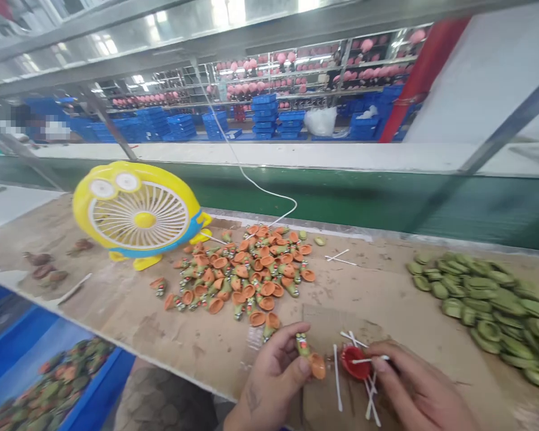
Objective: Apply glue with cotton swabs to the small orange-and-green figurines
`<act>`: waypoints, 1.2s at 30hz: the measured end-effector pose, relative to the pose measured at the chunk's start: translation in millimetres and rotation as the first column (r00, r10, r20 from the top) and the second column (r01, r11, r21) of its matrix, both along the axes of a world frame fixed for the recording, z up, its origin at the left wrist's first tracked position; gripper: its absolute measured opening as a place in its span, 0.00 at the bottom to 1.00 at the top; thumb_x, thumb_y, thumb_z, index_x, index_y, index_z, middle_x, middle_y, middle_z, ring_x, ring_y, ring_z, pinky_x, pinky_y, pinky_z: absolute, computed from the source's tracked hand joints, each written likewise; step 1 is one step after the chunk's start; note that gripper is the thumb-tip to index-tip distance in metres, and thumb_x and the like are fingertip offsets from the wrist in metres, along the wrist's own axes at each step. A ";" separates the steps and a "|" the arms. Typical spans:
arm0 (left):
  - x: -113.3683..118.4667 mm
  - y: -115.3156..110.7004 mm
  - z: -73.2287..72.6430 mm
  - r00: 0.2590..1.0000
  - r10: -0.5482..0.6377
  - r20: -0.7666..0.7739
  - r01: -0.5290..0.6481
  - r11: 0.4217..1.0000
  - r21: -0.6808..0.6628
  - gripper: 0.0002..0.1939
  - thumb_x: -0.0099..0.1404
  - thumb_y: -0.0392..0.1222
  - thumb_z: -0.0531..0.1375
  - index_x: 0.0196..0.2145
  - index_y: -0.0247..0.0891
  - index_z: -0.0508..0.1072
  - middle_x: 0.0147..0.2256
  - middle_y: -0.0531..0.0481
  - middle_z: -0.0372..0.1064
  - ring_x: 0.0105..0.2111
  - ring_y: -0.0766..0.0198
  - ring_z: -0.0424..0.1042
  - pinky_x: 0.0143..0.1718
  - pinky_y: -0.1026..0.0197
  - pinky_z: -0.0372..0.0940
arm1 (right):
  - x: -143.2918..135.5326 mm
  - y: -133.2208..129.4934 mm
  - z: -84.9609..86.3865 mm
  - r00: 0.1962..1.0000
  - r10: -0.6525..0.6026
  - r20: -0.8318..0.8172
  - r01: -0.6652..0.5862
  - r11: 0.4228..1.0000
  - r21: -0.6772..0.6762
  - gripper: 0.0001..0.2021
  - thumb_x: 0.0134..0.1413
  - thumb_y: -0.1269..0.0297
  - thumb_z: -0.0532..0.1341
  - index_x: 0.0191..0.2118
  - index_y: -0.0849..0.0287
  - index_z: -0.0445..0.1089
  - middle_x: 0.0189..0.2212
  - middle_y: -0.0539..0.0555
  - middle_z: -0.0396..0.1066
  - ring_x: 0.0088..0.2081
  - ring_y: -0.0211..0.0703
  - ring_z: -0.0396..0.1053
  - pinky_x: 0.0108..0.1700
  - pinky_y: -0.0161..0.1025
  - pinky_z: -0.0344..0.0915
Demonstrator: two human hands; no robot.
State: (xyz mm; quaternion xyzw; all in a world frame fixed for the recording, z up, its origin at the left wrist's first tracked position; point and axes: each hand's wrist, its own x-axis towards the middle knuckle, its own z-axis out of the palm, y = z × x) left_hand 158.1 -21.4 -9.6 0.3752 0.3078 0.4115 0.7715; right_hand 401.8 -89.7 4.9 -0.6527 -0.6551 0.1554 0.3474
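At the near edge of the desk the left hand pinches a small toy piece between thumb and fingertips; the piece has a green body and an orange cup-shaped end that points toward the right hand. The right hand pinches a thin white swab stick between thumb and forefinger, its tip resting in a small red cap that sits on the desk just beside the toy piece. More white swab sticks lie loose around and under the cap, one lying apart to its left. Toward the middle of the desk lies a heap of the same orange-and-green pieces. At the right edge a pile of flat green parts spreads out, well apart from the hands. A yellow cartoon-faced fan stands at the far left part of the desk, its white cable running back over the far edge. A few dark brown pieces lie near the left edge. Below the near left corner a blue bin holds more mixed pieces
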 end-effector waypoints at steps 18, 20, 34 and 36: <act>1.8 3.4 -11.6 1.000 0.006 0.007 -0.006 1.000 -0.029 0.35 0.55 0.61 0.77 0.54 0.39 0.80 0.35 0.47 0.76 0.34 0.61 0.73 0.38 0.60 0.64 | 141.0 -15.0 -22.3 0.760 -0.469 0.451 0.539 0.841 -0.034 0.31 0.66 0.38 0.49 0.48 0.56 0.80 0.45 0.61 0.81 0.46 0.64 0.80 0.45 0.60 0.79; 2.2 3.0 -11.4 1.000 0.006 0.028 -0.006 0.999 -0.032 0.34 0.56 0.60 0.78 0.54 0.39 0.80 0.35 0.47 0.77 0.34 0.62 0.73 0.37 0.61 0.63 | 129.5 -17.1 -25.3 0.866 -0.407 0.291 0.453 0.884 -0.111 0.30 0.67 0.36 0.51 0.55 0.54 0.77 0.51 0.57 0.80 0.48 0.56 0.81 0.44 0.49 0.81; -0.6 1.7 -2.4 1.000 -0.028 -0.003 0.028 0.999 -0.023 0.35 0.57 0.61 0.77 0.56 0.39 0.79 0.39 0.44 0.76 0.39 0.57 0.74 0.43 0.57 0.66 | 113.2 -5.2 -27.6 0.887 -0.184 0.423 0.261 0.956 -0.132 0.30 0.65 0.41 0.53 0.57 0.56 0.80 0.53 0.61 0.76 0.52 0.58 0.78 0.54 0.58 0.78; -0.8 1.9 -0.7 1.000 -0.028 -0.012 0.028 0.999 -0.021 0.35 0.57 0.61 0.77 0.55 0.39 0.79 0.39 0.44 0.76 0.40 0.56 0.75 0.44 0.56 0.67 | 109.2 -3.6 -22.5 0.899 -0.132 0.418 0.213 0.965 -0.154 0.27 0.65 0.43 0.53 0.52 0.54 0.82 0.49 0.60 0.78 0.48 0.55 0.80 0.51 0.56 0.79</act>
